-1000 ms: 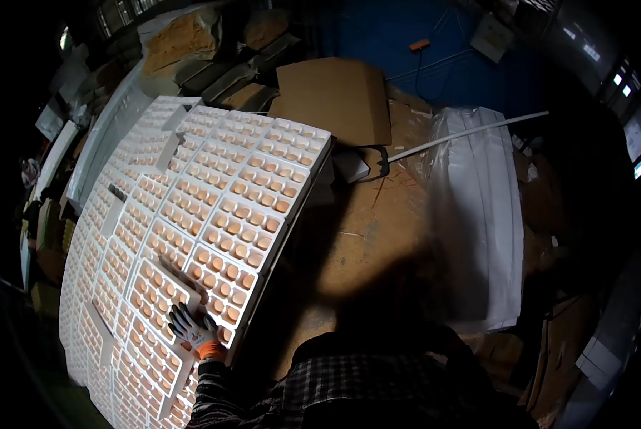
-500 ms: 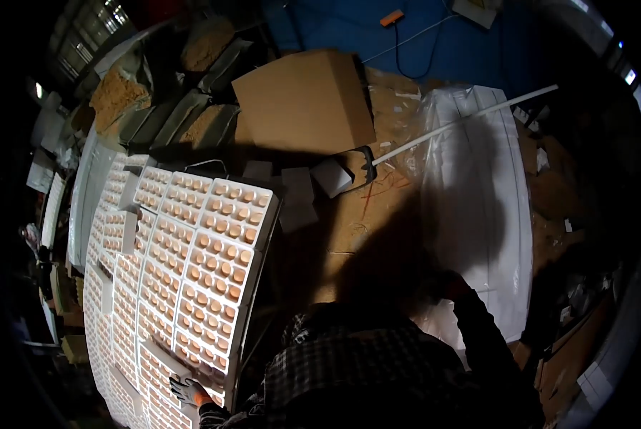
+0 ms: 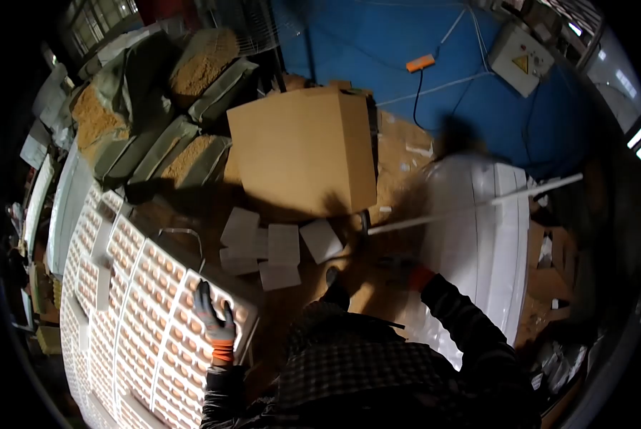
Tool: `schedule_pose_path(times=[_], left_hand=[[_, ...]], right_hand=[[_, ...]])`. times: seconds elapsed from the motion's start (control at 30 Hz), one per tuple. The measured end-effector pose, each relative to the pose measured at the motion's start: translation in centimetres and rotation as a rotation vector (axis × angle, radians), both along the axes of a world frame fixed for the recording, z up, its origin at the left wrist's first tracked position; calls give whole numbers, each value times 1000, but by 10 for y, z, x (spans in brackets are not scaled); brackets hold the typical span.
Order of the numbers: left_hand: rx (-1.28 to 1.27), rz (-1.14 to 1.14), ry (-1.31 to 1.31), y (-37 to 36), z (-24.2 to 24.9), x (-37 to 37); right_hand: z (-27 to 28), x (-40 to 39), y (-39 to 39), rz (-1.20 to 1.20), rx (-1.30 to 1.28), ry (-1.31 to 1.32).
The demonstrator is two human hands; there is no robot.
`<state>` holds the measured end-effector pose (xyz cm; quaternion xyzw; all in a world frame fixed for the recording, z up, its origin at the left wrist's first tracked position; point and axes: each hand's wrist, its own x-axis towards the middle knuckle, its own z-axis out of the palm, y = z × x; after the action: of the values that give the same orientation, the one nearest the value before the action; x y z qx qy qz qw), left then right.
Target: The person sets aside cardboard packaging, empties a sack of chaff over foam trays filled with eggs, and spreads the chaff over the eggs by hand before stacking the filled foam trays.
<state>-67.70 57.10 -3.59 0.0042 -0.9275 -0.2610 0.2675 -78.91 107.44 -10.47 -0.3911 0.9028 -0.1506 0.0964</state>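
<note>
My left hand (image 3: 214,318), in a grey glove with an orange cuff, is over the near right corner of a broad spread of white trays (image 3: 159,304). Its fingers are stretched and apart, with nothing seen in them. Rows of round, peach-toned cells fill the trays. My right hand (image 3: 400,270) sits in deep shadow beside long white panels (image 3: 470,243) in clear wrap; its dark fingers cannot be made out. A long white pole (image 3: 477,204) lies across those panels, its dark end near the floor's middle.
White blocks (image 3: 283,243) lie on the brown floor ahead. Behind them stands a large cardboard box (image 3: 292,154). Open sacks of sawdust-like material (image 3: 199,75) are stacked at the back left. A blue surface (image 3: 377,43) bears cables and a grey electrical box (image 3: 522,58).
My left hand has gone from the lower part of the trays to their right corner, its fingers now spread. My right hand has shifted left and forward. The view has turned upward.
</note>
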Motion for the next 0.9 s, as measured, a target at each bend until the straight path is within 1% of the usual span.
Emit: schedule_pose_path(times=[0.03,0.1,0.13,0.17,0.23,0.3,0.33,0.37,0.4,0.43,0.47,0.53,0.57,0.6,0.63,0.67,0.73,0.77,0.8,0.83,0.87,0.9], left_hand=[[106,-48,-1,13,-16,-26],[180,-71,-106,60,5,-76],[402,-125,-168,84,17,-101],[182,-148,-170,88,2,-122],[70,-283,-180,107,0,-159],[112,-350,-221,115,-21,-180],[143,-343,-331,118,-31,-187],[135,-324,-398,123,-30,-194],[177,-309,-428,126,-33,-200],[223,-290,-458,128,-37,-203],[225,-270,-463,131,-42,-202],[258,-119,-457,139,-59,-198],[321,-17,-530,144,-74,-191],[364,58,-546,151,-88,-180],[406,156,-639,166,-80,-182],[468,235,-628,177,-104,-166],[563,393,-619,211,-138,-136],[592,472,-777,226,-160,-116],[737,412,-690,248,-176,-99],[754,441,-687,267,-183,-96],[785,500,-749,284,-187,-95],[814,556,-811,299,-189,-95]], right_hand=[[5,-28,4,4,10,6],[21,-75,11,-102,76,-169],[25,-104,19,-91,82,-168],[27,-130,28,-100,96,-197],[18,-183,45,-104,93,-224],[-17,-234,62,-180,109,-165],[-40,-262,68,-227,149,-203],[-71,-295,72,-217,140,-209],[-104,-329,75,-168,183,-120],[-123,-361,77,-116,227,-32],[-119,-391,73,-96,224,-37],[-79,-465,43,-140,271,-97],[-78,-505,27,-120,334,-93],[-86,-540,12,-135,351,-84],[-93,-580,-3,-147,368,-65],[-99,-614,-20,-148,413,-37],[-126,-678,-46,-128,393,35],[-139,-705,-59,-121,376,77],[-149,-730,-73,-89,380,79],[-155,-752,-87,-108,391,98],[-161,-772,-101,-131,400,120],[-163,-789,-113,-104,402,122]])
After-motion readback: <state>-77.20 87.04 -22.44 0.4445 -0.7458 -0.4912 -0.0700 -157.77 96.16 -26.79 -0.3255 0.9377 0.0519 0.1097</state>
